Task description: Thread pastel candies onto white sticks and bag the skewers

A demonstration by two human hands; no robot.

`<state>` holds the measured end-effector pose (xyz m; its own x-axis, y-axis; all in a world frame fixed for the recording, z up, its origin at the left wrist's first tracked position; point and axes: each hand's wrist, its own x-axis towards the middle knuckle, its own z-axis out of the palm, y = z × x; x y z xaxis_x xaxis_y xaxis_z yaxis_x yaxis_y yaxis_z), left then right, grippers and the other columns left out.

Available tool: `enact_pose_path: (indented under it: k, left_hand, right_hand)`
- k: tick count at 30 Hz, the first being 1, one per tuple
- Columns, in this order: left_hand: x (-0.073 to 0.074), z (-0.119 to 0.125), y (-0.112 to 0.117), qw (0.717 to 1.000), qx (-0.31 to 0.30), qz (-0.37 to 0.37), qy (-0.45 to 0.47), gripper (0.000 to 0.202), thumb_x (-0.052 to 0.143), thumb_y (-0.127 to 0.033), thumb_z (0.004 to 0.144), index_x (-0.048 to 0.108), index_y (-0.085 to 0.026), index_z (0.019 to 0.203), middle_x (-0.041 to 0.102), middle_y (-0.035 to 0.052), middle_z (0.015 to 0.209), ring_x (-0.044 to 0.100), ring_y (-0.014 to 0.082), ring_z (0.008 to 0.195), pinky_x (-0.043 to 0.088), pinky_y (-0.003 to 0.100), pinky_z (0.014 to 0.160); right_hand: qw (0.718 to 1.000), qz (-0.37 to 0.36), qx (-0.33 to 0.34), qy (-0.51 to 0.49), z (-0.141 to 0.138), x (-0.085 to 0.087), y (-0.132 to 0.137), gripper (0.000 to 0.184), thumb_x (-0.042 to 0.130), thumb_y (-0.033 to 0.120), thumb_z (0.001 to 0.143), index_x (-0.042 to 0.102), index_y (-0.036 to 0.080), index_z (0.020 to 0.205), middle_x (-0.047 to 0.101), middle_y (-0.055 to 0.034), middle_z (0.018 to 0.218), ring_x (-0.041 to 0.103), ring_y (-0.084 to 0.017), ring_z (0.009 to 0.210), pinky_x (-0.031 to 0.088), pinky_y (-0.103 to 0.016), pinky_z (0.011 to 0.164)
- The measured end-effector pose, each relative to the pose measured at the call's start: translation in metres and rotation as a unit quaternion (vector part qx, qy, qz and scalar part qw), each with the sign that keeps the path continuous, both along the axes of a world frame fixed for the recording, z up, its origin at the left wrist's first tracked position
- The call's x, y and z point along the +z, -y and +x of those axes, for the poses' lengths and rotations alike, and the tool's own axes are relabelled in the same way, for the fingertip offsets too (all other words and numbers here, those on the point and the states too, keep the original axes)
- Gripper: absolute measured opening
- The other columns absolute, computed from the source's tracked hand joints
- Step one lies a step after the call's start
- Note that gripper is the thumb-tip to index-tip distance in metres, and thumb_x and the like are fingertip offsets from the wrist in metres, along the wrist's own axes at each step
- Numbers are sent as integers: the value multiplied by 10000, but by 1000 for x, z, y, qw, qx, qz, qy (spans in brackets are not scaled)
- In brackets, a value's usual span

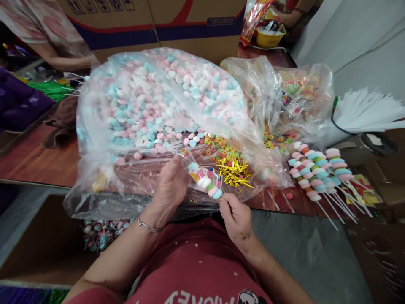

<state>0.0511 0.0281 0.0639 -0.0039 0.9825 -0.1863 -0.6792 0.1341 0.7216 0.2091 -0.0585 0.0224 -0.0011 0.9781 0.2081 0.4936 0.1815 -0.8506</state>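
Observation:
A short marshmallow skewer [206,184], with pink, white, green and blue pieces, lies tilted over the table's near edge. Its upper end is in or against a clear printed wrapper [193,168]. My right hand [236,216] is closed, pinching the skewer's lower end beside the blue marshmallow. To its left, my left hand [171,182] is raised with the palm turned toward the skewer. Its fingers look stretched out beside the wrapper, slightly blurred; whether the fingertips touch it is unclear. Yellow twist ties [234,171] lie in a pile just beyond the skewer.
A large clear bag of marshmallows [158,95] spills toward me, beside loose ring candies [221,147]. Finished marshmallow skewers [316,171] stack at the right, near white sticks [368,109]. An open carton [47,240] stands below left. Another person's arm [63,61] shows at the back left.

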Motion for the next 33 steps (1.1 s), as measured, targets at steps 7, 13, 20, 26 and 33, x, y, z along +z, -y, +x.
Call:
enact_pose_path:
  k: [7, 13, 20, 26, 33]
  left_hand:
    - [8, 2, -21, 995, 62, -73, 40, 139, 767, -189, 746, 635, -144, 745, 595, -45, 559, 629, 109, 558, 551, 255, 640]
    - [4, 16, -16, 986, 39, -114, 113, 190, 630, -165, 879, 565, -140, 702, 510, -66, 535, 467, 37, 423, 462, 173, 483]
    - [-4, 17, -14, 990, 12, -56, 127, 286, 777, -363, 771, 603, -147, 838, 556, -60, 629, 505, 41, 478, 490, 188, 526]
    - [-6, 25, -8, 998, 23, 7, 53, 301, 852, -284, 650, 625, -151, 796, 546, -63, 611, 480, 48, 463, 454, 205, 489]
    - [-4, 34, 1, 999, 17, 4, 40, 357, 863, -313, 626, 546, -157, 677, 493, -65, 583, 442, 48, 478, 429, 204, 497]
  right_hand:
    - [971, 166, -18, 171, -4, -1, -2, 202, 462, 160, 916, 645, 178, 832, 632, -9, 620, 567, -119, 548, 427, -231, 579]
    - [990, 102, -10, 99, -5, 3, -2, 220, 442, 215, 934, 637, 175, 840, 594, -3, 587, 518, -115, 518, 407, -240, 544]
    - [929, -222, 19, -296, -18, 5, -1, 282, 438, 396, 925, 541, 192, 760, 373, 98, 427, 287, -63, 366, 256, -198, 380]
    - [952, -192, 15, -237, -20, 3, -2, 253, 438, 350, 932, 529, 199, 751, 397, 90, 438, 340, -71, 383, 298, -196, 404]
    - [962, 189, -82, 178, -21, -3, -7, 208, 485, 152, 913, 654, 153, 792, 589, -12, 543, 505, -113, 494, 353, -251, 523]
